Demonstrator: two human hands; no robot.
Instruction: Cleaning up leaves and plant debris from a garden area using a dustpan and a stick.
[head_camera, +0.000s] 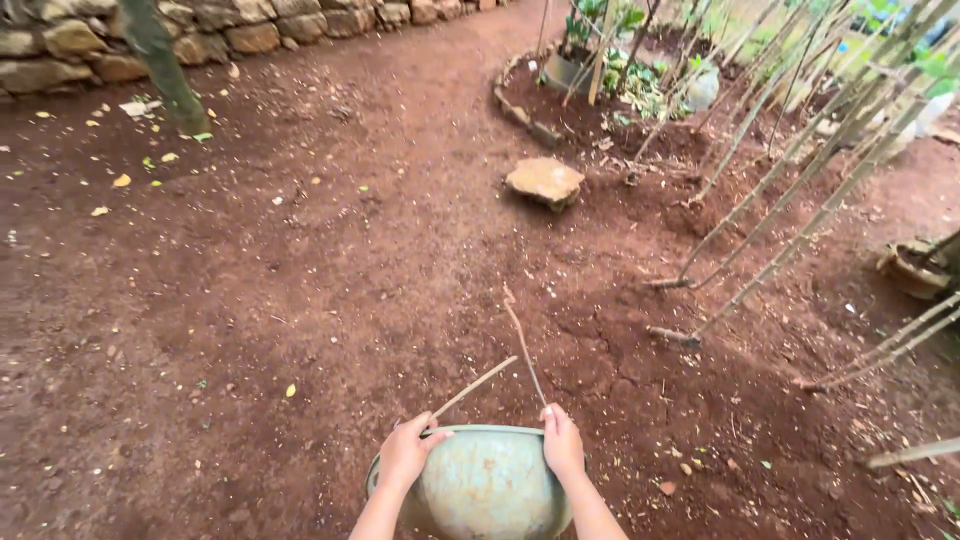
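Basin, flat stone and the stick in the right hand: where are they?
Basin (487, 487), head view, on its pale upturned underside.
Flat stone (545, 180), head view, on its top face.
Stick (522, 340), head view, mid-shaft above the right hand (562, 445).

Bare reddish-brown soil (300, 300) covers the ground, cracked near the middle. Yellow leaves (121, 181) lie scattered at the far left. A flat stone (545, 181) sits far of centre. At right, slanting bamboo stakes (780, 240) stand in the earth. A stone wall (200, 35) borders the far edge.

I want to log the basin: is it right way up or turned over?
Turned over, it seems: the basin shows a rounded, domed surface, no hollow. The left hand and right hand grip its rim, each holding a thin stick.
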